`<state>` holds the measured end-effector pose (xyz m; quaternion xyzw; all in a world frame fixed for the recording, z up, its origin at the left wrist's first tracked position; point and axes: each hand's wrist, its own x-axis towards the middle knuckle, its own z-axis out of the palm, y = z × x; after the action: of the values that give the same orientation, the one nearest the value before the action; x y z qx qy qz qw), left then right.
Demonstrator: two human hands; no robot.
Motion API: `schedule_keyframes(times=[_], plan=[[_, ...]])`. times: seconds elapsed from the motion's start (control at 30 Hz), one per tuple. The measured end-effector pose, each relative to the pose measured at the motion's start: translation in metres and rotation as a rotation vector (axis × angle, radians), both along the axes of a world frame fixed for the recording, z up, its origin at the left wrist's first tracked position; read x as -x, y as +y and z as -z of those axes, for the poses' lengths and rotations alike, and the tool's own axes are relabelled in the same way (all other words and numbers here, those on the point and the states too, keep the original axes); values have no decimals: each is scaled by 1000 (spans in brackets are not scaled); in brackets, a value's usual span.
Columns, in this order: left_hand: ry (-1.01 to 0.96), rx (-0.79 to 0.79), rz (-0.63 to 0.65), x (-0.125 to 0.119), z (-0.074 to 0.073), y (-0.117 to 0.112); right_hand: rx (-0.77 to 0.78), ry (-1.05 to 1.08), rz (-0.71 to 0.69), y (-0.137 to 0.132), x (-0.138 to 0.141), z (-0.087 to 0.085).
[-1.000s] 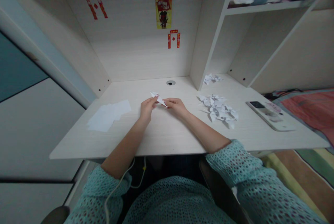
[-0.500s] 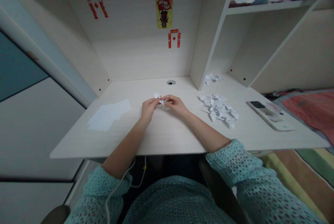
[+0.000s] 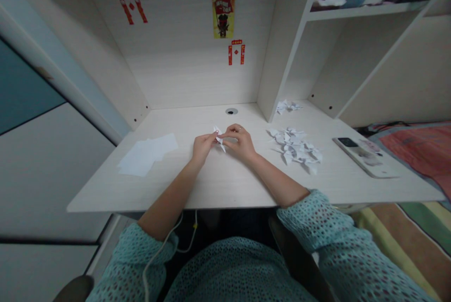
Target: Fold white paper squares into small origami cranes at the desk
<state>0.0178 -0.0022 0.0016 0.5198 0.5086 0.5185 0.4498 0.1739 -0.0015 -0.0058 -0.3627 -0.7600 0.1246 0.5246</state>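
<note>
At the near side, turquoise knitted sleeves [image 3: 317, 222] are seen on both arms, and a white cable [image 3: 155, 257] is noted by the left one. On the white desk [image 3: 225, 184], a phone [image 3: 364, 157] is laid at the right, its camera side up; white paper sheets [image 3: 146, 154] are spread, overlapping, at the left. Between them, a folded paper piece [image 3: 220, 141] is held above the desk, pinched between thumb and fingers of the left hand [image 3: 203, 146]. The right hand [image 3: 242, 143] is held half open and curled, its fingertips at the piece; whether it is gripped there cannot be told. To the right, a pile of folded papers [image 3: 294, 146] is found; farther off, a smaller pile [image 3: 288, 106] is placed beside the upright panel [image 3: 287, 43].
</note>
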Motion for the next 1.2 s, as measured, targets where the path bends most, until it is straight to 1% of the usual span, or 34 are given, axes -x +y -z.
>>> schedule_keyframes(times=[0.17, 0.33, 0.47, 0.6, 0.7, 0.87, 0.97, 1.07, 1.2], plan=[[-105, 103, 52, -1, 0, 0, -112, -81, 64, -4, 1, -1], [-206, 198, 94, -1, -3, -2, -171, -103, 30, -6, 4, -2], [-210, 213, 98, -2, -4, -3, -162, -136, 47, -6, 5, -3], [-201, 205, 127, -2, -1, -3, -145, -145, 55, -5, 5, -3], [-183, 172, 135, -2, 1, -3, -87, -99, 37, -4, 6, -1], [-112, 65, 78, -1, 1, -3, 142, 164, -7, 0, 10, 4], [-103, 37, 46, -1, -1, -3, 253, 289, -54, 2, 12, 6], [-106, 46, 45, 0, -1, -3, 307, 344, -96, 3, 13, 6], [-109, 36, 47, 1, 1, -1, 389, 411, -104, 4, 15, 6]])
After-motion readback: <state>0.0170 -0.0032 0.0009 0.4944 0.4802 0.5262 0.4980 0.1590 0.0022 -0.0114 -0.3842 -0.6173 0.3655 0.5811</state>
